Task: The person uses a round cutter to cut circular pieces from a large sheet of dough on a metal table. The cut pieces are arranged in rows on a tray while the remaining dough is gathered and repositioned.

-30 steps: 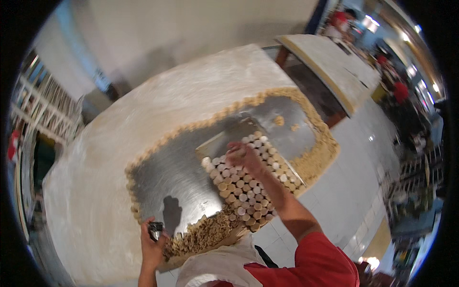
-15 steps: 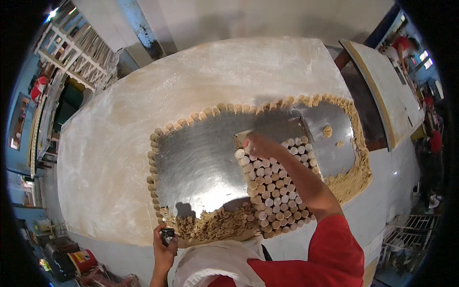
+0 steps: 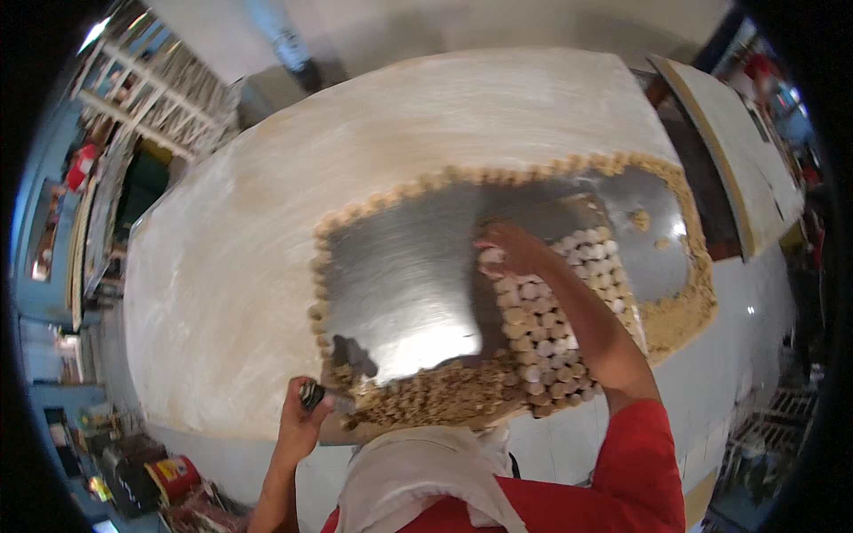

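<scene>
- Laying out small dough balls (image 3: 558, 313) in tight rows on a metal tray (image 3: 622, 293), right of centre on the shiny steel sheet (image 3: 409, 284).
- Right hand (image 3: 508, 250) resting at the far left corner of the rows, fingers curled down onto the balls there; looks narrow, as if setting or pressing one in, though whether a ball is actually pinched cannot be told.
- Left hand (image 3: 300, 422) at the near left edge of the sheet, fist closed round a short dark handle (image 3: 312, 393); blade or head of that tool not made out.
- Rows fill most of the tray, with a bare strip at its far end, so probably well along but unfinished.
- Next move, judging from this: another ball taken from the loose pieces (image 3: 418, 400) heaped along the near edge and set against the last row without disturbing neighbours.
- More pieces ringing the sheet's border (image 3: 320, 266); two stray lumps (image 3: 640, 218) far right on bare steel.
- Hidden: the near right rows under the forearm, the near edge of the sheet behind the pale cloth (image 3: 418, 471) at the chest.
- Fisheye bends the floured table (image 3: 231, 258); surrounding shelves too blurred to read.
</scene>
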Tool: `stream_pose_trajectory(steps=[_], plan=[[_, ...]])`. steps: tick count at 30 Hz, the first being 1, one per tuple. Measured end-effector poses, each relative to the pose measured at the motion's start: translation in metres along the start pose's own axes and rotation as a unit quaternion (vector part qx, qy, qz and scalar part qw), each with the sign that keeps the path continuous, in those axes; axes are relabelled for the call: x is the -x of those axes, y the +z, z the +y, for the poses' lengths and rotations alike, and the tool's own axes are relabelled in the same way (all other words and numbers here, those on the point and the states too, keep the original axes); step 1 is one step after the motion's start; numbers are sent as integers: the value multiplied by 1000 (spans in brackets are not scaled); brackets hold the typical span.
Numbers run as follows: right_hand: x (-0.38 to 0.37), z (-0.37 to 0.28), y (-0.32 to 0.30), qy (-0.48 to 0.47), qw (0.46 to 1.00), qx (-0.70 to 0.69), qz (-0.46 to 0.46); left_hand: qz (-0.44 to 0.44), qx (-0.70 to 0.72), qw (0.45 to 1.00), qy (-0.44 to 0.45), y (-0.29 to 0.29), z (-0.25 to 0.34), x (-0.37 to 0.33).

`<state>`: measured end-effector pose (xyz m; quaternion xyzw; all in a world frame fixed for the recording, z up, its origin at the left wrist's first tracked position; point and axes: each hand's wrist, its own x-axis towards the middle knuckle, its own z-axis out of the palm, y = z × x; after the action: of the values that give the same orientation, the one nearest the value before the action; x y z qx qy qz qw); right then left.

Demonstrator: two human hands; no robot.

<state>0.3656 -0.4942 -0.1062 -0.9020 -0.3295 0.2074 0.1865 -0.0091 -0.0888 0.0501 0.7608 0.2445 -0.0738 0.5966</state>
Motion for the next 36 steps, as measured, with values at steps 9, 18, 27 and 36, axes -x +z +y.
stream_pose_trajectory(steps=[9,18,27,36], plan=[[-20,-130,59,66,963,94,243,-28,-413,901,132,-114,16,-185],[-145,-296,174,48,969,-45,236,-98,-496,827,246,-94,54,-313],[-203,-285,155,13,954,-121,275,-228,-512,799,217,-61,46,-361],[-222,-283,156,78,935,-102,330,-201,-340,868,302,-78,19,-343]])
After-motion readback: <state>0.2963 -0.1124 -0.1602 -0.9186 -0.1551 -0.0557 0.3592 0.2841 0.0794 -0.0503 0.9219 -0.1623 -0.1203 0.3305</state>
